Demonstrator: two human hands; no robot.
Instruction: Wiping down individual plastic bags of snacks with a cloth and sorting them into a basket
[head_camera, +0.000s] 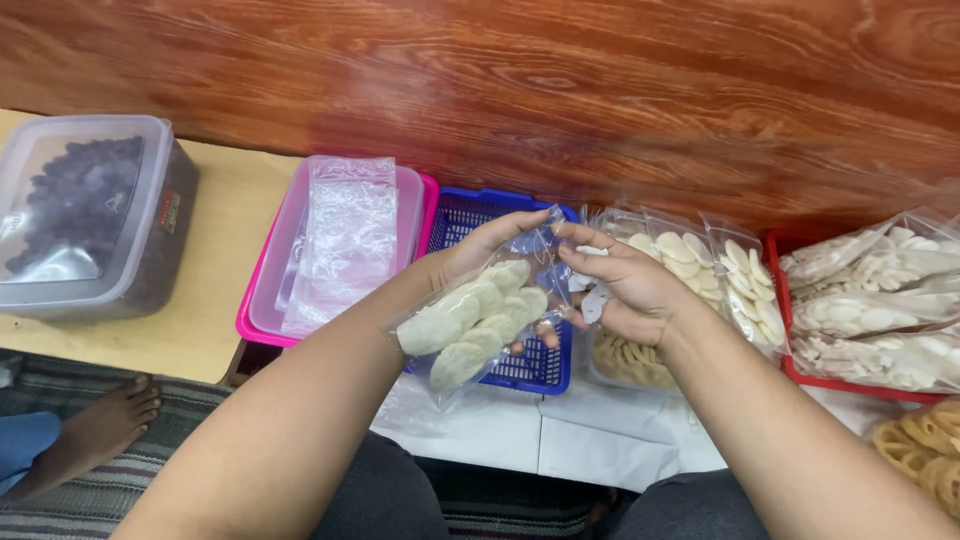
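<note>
My left hand (490, 245) and my right hand (622, 285) both grip the top edge of a clear plastic bag (478, 322) filled with several pale round crackers. The bag hangs tilted over a blue plastic basket (462, 214). My fingertips pinch the bag's mouth close together near the basket's far rim. Behind my right hand stand more clear bags of pale crackers (700, 265).
A pink tray (262, 335) with a clear lid holds a stack of empty plastic bags (345, 235). A grey lidded tub of dark pieces (85, 210) sits at left. A red basket (880, 310) with cracker bags lies at right, ring-shaped snacks (925, 450) below it. A bare foot (105, 420) rests at lower left.
</note>
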